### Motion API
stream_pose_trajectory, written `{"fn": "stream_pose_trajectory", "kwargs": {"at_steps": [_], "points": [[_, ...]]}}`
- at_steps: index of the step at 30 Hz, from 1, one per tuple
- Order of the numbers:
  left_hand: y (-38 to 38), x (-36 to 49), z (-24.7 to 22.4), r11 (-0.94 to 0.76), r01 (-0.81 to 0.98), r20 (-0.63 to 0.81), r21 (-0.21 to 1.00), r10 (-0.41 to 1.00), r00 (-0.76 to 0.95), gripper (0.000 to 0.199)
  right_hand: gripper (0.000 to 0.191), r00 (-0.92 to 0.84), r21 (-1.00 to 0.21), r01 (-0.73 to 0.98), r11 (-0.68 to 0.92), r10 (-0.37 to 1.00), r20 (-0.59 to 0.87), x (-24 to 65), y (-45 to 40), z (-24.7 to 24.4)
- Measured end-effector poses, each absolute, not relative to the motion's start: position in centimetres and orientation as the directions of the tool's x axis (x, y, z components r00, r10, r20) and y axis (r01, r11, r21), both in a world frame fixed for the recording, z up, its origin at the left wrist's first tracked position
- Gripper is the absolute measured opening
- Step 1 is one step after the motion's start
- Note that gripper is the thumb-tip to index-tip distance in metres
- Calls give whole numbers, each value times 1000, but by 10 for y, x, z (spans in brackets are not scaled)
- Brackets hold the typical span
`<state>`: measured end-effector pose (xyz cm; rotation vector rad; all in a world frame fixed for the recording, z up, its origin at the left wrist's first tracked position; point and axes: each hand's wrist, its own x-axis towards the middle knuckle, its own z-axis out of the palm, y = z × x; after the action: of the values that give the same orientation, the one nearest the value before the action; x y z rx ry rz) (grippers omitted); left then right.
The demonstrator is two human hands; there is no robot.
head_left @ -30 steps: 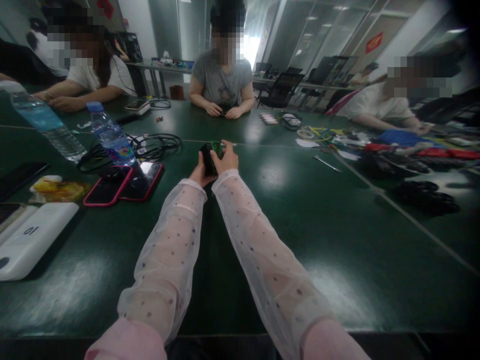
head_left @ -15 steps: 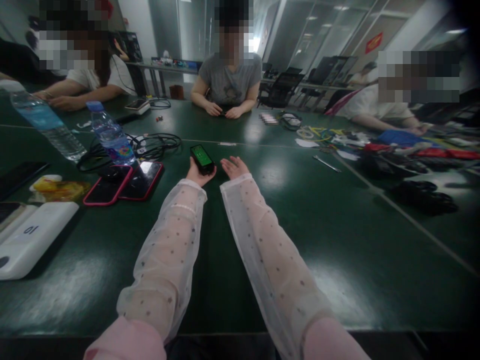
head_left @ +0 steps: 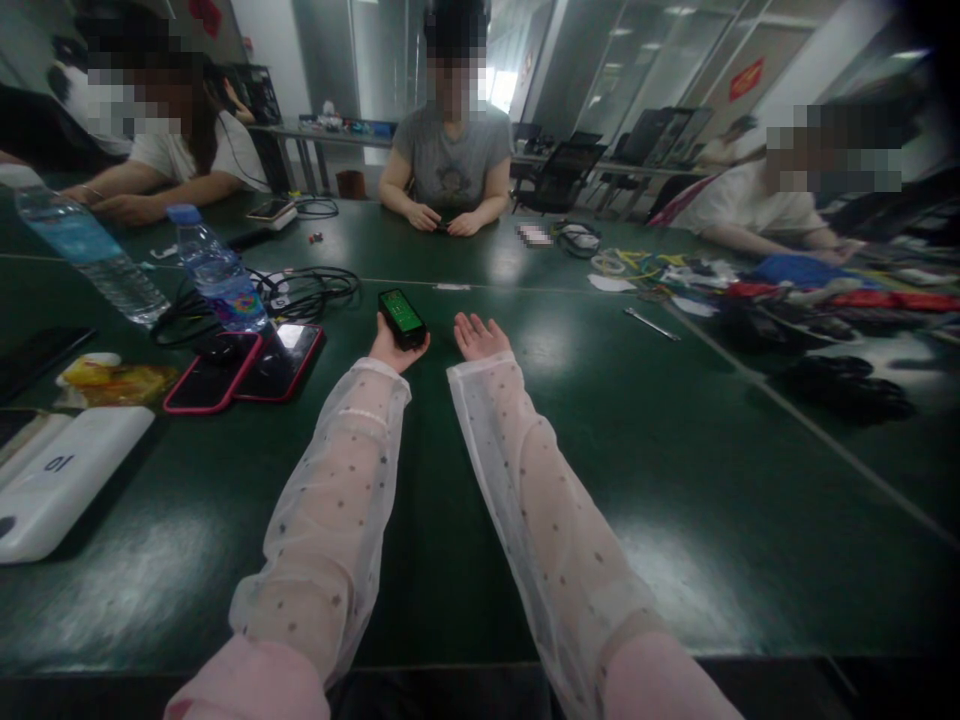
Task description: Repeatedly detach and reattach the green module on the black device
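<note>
A small black handheld device with a lit green screen (head_left: 403, 312) rests tilted in my left hand (head_left: 390, 347), its screen facing up. Fingers of that hand curl round the device's sides. To the right of it, my right hand (head_left: 480, 336) lies palm up with its fingers spread and nothing in it. A short gap separates the right hand from the device. Sheer dotted sleeves cover both forearms over the green table (head_left: 450, 560).
Left of me are two red-edged phones (head_left: 214, 375), water bottles (head_left: 217, 270), black cables (head_left: 322, 285) and a white power bank (head_left: 82, 480). A wrench (head_left: 651, 324) and piled cables (head_left: 637, 268) lie to the right. A person in grey (head_left: 450, 165) sits opposite; others sit on both sides.
My right hand has turned further palm up and shifted slightly right, away from the device. The left hand holds the device nearly as before.
</note>
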<state>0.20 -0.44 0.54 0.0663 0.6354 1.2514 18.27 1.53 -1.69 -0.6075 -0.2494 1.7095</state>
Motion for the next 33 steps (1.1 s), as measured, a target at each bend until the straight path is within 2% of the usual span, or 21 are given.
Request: {"fn": "stream_pose_trajectory", "kwargs": {"at_steps": [10, 14, 19, 26, 30, 33], "points": [[0, 6, 1, 358, -756, -386, 547, 910, 152, 54, 25, -109, -511, -827, -233, 959, -261, 180, 14, -14], [0, 8, 2, 350, -708, -346, 614, 925, 157, 47, 26, -101, -540, -813, -217, 966, -237, 178, 13, -14], [-3, 12, 8, 366, -680, -368, 635, 918, 150, 41, 28, -116, -608, -763, -218, 972, -204, 176, 15, -16], [0, 18, 5, 339, -606, -353, 719, 930, 101, 29, 29, -116, -623, -752, -215, 974, -195, 177, 21, -21], [0, 24, 5, 321, -503, -339, 802, 939, 59, 21, 29, -117, -645, -731, -221, 973, -200, 175, 22, -20], [1, 32, 3, 278, -361, -292, 890, 956, 18, 22, 28, -126, -676, -699, -232, 971, -203, 171, 25, -22]]}}
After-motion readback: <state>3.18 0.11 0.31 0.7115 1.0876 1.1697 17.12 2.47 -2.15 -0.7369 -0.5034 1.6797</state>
